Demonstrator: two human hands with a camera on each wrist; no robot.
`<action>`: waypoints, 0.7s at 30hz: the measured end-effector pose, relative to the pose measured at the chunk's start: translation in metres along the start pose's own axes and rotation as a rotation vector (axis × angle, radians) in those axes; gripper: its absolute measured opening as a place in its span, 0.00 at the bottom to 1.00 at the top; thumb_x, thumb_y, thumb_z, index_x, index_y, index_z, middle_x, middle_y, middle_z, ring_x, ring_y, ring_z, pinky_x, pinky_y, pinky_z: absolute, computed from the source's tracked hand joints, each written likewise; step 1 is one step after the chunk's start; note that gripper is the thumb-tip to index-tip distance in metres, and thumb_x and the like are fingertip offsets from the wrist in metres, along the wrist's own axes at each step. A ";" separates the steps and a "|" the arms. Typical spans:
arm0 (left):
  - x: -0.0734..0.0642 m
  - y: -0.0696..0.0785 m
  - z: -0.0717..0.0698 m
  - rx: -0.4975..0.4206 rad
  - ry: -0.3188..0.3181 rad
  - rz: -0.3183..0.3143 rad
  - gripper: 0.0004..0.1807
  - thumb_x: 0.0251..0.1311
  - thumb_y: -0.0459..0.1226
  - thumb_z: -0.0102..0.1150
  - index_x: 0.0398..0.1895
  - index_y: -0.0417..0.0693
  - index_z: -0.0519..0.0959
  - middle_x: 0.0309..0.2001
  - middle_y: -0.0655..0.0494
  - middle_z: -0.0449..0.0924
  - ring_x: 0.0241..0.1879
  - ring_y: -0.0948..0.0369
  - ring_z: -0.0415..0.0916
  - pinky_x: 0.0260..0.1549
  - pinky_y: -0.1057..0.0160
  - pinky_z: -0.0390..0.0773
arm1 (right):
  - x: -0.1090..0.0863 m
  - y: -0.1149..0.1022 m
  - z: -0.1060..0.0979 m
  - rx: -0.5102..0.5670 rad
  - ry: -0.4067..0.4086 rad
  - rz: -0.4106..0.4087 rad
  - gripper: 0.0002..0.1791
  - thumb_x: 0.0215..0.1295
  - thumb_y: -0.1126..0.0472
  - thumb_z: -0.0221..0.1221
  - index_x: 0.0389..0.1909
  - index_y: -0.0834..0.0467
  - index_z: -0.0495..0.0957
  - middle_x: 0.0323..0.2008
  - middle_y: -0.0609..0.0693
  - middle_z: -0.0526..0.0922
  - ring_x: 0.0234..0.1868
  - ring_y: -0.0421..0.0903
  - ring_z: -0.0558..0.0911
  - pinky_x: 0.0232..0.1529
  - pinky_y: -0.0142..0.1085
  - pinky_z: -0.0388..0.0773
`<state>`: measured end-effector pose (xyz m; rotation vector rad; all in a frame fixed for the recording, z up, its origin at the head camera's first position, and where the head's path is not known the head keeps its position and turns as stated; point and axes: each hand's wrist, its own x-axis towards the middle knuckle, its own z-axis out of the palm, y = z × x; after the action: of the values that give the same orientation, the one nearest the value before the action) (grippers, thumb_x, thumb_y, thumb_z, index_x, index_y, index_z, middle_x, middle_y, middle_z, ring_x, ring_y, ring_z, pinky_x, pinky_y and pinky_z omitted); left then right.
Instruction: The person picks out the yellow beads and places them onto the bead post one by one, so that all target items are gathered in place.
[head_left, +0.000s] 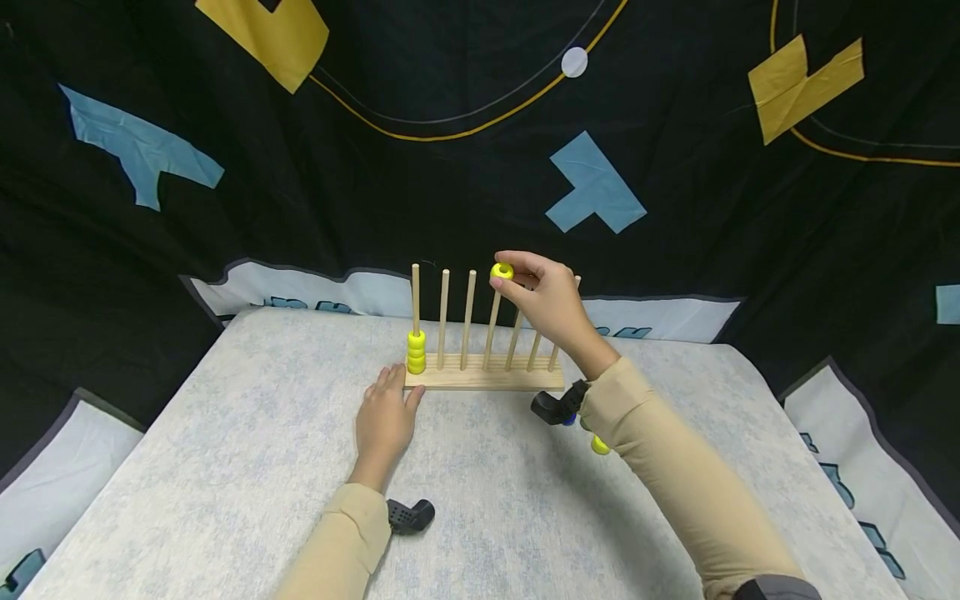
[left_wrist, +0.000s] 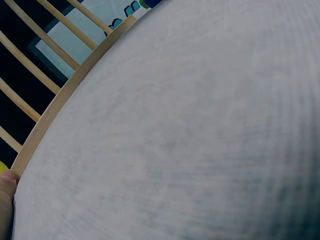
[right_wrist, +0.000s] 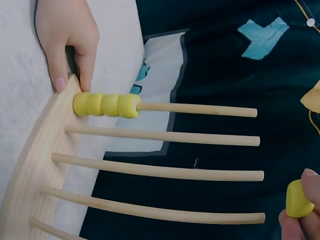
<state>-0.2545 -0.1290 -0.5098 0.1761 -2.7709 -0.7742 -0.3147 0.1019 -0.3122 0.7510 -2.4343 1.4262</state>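
Observation:
A wooden peg stand [head_left: 483, 380] with several upright pegs stands toward the back of the table. Several yellow beads [right_wrist: 106, 104] are stacked at the bottom of its leftmost peg. My left hand [head_left: 385, 421] holds the stand's left end, thumb at the front edge and fingers around the end, as the right wrist view shows. My right hand [head_left: 551, 302] is raised over the stand and pinches a yellow bead [right_wrist: 298, 199] between thumb and fingers. In the head view this bead overlaps the top of a middle peg; the right wrist view shows it beyond the peg tips.
A loose yellow bead [head_left: 600, 444] and a blue bead [head_left: 569, 419] lie on the table [head_left: 480, 517] to the right, partly hidden by my right forearm and wrist camera. A black curtain [head_left: 420, 192] with tape shapes hangs behind the table.

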 end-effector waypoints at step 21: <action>0.000 0.000 0.000 -0.024 0.012 -0.006 0.35 0.71 0.52 0.53 0.72 0.39 0.65 0.72 0.43 0.65 0.74 0.44 0.60 0.68 0.40 0.67 | 0.042 -0.015 0.037 -0.025 -0.073 0.067 0.23 0.66 0.56 0.65 0.61 0.55 0.78 0.58 0.50 0.83 0.54 0.42 0.84 0.53 0.28 0.82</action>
<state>-0.2548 -0.1290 -0.5096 0.1842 -2.7499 -0.8044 -0.3395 0.0512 -0.3015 0.7348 -2.5508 1.4134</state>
